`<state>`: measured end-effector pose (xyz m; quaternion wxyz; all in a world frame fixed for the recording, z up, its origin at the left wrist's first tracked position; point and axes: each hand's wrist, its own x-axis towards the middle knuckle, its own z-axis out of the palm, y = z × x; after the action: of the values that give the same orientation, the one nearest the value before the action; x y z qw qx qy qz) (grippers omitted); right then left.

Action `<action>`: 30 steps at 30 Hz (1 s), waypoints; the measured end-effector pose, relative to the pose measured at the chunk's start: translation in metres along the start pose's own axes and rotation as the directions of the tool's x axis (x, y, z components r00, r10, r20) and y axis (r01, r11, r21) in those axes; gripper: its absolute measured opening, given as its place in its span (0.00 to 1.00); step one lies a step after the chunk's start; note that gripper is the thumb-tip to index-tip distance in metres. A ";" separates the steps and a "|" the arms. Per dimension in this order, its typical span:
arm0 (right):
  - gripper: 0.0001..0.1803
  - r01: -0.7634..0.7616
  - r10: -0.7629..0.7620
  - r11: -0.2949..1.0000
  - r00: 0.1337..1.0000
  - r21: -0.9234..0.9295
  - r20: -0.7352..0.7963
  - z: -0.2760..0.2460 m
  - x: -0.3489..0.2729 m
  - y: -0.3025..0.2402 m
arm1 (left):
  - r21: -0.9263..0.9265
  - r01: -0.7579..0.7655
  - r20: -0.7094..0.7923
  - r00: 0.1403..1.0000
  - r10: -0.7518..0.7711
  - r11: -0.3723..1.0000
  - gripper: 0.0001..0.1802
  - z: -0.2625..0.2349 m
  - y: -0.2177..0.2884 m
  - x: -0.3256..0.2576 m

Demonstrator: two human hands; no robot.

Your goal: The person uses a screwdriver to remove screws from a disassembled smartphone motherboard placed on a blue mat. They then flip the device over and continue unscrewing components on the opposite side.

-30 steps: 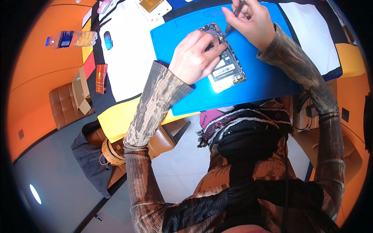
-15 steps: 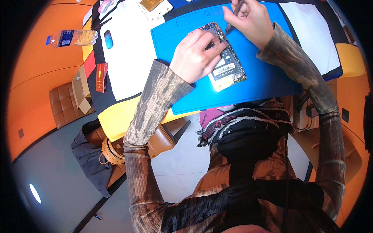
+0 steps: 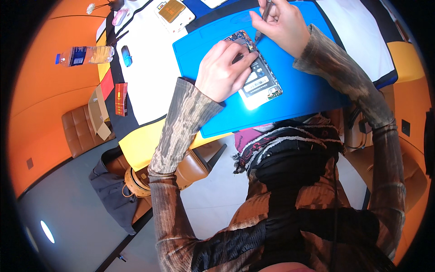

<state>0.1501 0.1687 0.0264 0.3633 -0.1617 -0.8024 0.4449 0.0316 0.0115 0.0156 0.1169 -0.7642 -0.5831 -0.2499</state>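
An opened smartphone point(image 3: 265, 84) lies tilted on the blue work mat point(image 3: 213, 122), its dark battery and circuit board bare. My left hand point(image 3: 223, 71) rests over the phone's left and middle part with bent fingers, gripping it and hiding some of the board. In my right hand point(image 3: 286, 28), just beyond the phone's upper right side, a slim dark screwdriver point(image 3: 259, 36) is held between thumb and fingers. Its tip points down at the board near the phone's upper right edge; whether it touches a screw is too small to tell.
A water bottle point(image 3: 86, 55) lies at the table's left edge, with a blue-capped small object point(image 3: 126, 55) and a red card point(image 3: 121, 99) nearby. Behind the mat sits a white device with a gold panel point(image 3: 171, 10). A brown chair point(image 3: 192, 170) with a bag stands below.
The whole view has shifted and turned slightly. Both hands, the screwdriver and the phone keep nearly the same places relative to each other.
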 end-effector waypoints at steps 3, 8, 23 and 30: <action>0.10 -0.045 0.044 0.994 0.999 0.101 0.015 -0.001 0.001 0.002 | -0.071 -0.072 0.038 0.996 0.075 0.995 0.13 -0.001 0.001 0.000; 0.09 -0.059 0.056 0.994 0.998 0.095 0.032 -0.001 0.005 0.006 | -0.068 -0.102 0.054 0.993 0.106 0.992 0.14 -0.001 0.002 0.000; 0.11 0.136 -0.135 0.991 0.989 -0.010 0.066 0.001 -0.002 -0.003 | -0.091 -0.082 0.028 0.996 0.084 0.993 0.14 0.000 0.002 -0.001; 0.12 0.421 -0.418 0.907 0.897 0.009 0.140 -0.003 -0.001 -0.004 | -0.108 -0.055 0.063 0.996 0.062 0.993 0.16 0.000 0.003 -0.002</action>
<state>0.1527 0.1678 0.0301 0.3922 0.0424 -0.8465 0.3575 0.0338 0.0090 0.0146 0.0643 -0.7939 -0.5498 -0.2516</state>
